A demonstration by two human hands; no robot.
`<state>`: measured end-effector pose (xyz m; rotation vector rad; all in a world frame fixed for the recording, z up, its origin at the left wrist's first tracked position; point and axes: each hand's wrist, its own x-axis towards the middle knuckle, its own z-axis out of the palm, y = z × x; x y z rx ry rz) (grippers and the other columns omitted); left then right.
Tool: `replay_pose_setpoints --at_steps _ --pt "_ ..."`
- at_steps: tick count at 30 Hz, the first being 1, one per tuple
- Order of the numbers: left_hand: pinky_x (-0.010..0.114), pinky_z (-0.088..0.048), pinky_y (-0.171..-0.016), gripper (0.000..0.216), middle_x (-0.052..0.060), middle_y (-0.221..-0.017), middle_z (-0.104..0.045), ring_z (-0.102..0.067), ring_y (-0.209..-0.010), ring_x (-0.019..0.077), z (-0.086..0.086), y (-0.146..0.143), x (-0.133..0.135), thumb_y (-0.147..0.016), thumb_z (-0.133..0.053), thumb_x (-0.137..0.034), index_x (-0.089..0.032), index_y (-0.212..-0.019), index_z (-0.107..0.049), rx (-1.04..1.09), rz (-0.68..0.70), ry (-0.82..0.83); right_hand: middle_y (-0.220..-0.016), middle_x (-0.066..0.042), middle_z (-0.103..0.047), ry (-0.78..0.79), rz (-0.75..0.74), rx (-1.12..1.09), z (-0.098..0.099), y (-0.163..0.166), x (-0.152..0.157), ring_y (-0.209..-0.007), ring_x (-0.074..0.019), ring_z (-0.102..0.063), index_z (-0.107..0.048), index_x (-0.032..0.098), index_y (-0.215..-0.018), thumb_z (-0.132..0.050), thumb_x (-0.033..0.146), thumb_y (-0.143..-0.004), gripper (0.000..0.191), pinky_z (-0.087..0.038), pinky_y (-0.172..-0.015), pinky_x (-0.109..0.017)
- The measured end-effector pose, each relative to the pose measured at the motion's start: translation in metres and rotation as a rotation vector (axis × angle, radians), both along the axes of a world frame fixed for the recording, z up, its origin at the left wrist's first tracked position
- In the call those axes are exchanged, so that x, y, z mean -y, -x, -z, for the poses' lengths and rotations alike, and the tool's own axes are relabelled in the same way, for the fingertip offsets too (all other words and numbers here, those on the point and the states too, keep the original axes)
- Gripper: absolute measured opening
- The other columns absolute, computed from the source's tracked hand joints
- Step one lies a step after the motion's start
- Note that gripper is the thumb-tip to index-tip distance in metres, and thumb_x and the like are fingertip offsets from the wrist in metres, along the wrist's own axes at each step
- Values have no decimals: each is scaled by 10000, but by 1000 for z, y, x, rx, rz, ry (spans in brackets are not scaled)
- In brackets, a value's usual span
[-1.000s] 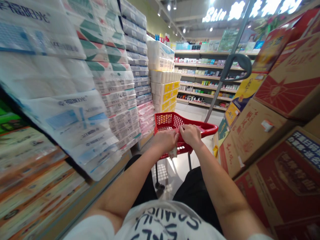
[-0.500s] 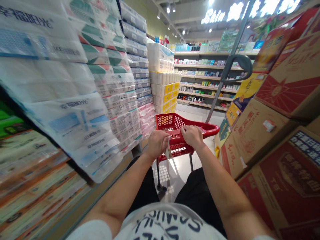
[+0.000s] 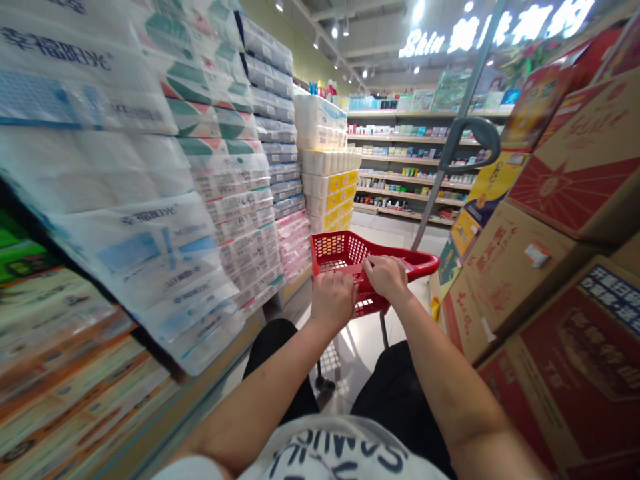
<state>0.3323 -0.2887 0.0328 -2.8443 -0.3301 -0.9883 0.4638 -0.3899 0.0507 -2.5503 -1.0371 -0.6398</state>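
A red plastic shopping cart (image 3: 423, 261) with lattice walls stands before me. My right hand (image 3: 386, 275) is wrapped over its red handle, fingers curled on the far side. To its left, my left hand (image 3: 333, 297) also closes over the handle, knuckles up, close to the basket's near-left corner. Much of the handle is covered by both hands. The part of the basket floor I can see shows no goods.
Stacked tissue packs (image 3: 165, 233) line the left side. Cardboard cartons (image 3: 515, 253) rise close on the right. A slanted grey pole (image 3: 431, 207) with a loop-shaped part stands beyond the cart's right side. Shelves (image 3: 400, 139) of small packages cross the back.
My left hand has shifted right and turned knuckles up on the handle. The small pale thing that hung by it is out of sight. My right hand keeps its hold.
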Motion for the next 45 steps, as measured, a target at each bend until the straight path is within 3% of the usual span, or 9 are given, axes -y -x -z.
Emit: replay_pose_setpoints --at_steps 5,11,16,22,27,31,36,41,45 --pt "387 -399 -703 402 112 -757 -675 -630 -756 247 -10 -10 7 -962 -315 -297 -157 -825 -666 -197 -27 67 -887 -28 -745 6 6 3 1 1 1 -868 -175 -644 -715 244 -796 -374 350 -974 400 -356 -853 -287" --pt "405 -410 -797 419 139 -926 -687 -632 -913 266 -3 -14 11 -976 -291 -346 -146 -965 -659 -41 40 -19 -876 -24 -745 -9 10 0 0 1 -1 -860 -172 -642 -711 241 -778 -383 343 -970 394 -356 -852 -287" --pt "372 -437 -714 465 121 -805 -706 -665 -763 238 -10 -21 12 -982 -263 -335 -148 -873 -674 -217 -49 92 -877 -25 -742 -3 9 7 0 4 -2 -869 -171 -639 -712 241 -782 -382 343 -971 394 -352 -866 -287" --pt "408 -446 -780 423 152 -898 -698 -662 -880 273 -7 -21 15 -979 -296 -348 -137 -958 -661 -76 0 20 -853 -22 -739 -1 -2 -13 -1 6 -1 -850 -166 -635 -704 237 -770 -378 334 -978 399 -353 -851 -282" --pt "398 -453 -735 361 122 -796 -700 -674 -756 260 -5 -24 14 -961 -360 -340 -157 -908 -666 -180 -23 93 -853 -30 -737 -5 -5 -11 -2 8 -1 -844 -172 -633 -699 232 -760 -379 336 -976 401 -354 -845 -288" --pt "411 -454 -781 410 155 -887 -699 -667 -872 275 -6 -21 15 -978 -299 -327 -130 -945 -658 -63 15 27 -854 -38 -739 2 10 -17 -3 10 -2 -851 -174 -638 -710 230 -783 -380 332 -978 397 -356 -845 -285" --pt "368 -473 -691 316 125 -781 -703 -679 -748 256 -12 -22 13 -943 -406 -326 -154 -895 -667 -235 -16 124 -858 -42 -740 -8 15 -7 -3 12 -4 -856 -181 -643 -718 230 -788 -371 349 -983 415 -358 -856 -287" --pt "432 -479 -770 370 158 -881 -703 -678 -852 290 -9 -21 14 -967 -318 -297 -128 -968 -647 -92 18 27 -860 -36 -743 -3 9 -5 -3 12 -3 -858 -179 -649 -712 230 -774 -384 332 -978 399 -360 -852 -285" --pt "397 -490 -731 298 133 -834 -707 -685 -797 269 -12 -22 14 -938 -393 -294 -148 -935 -653 -225 -9 101 -874 -40 -745 -15 -3 11 0 12 -2 -868 -182 -651 -710 227 -771 -390 338 -978 397 -361 -863 -287"
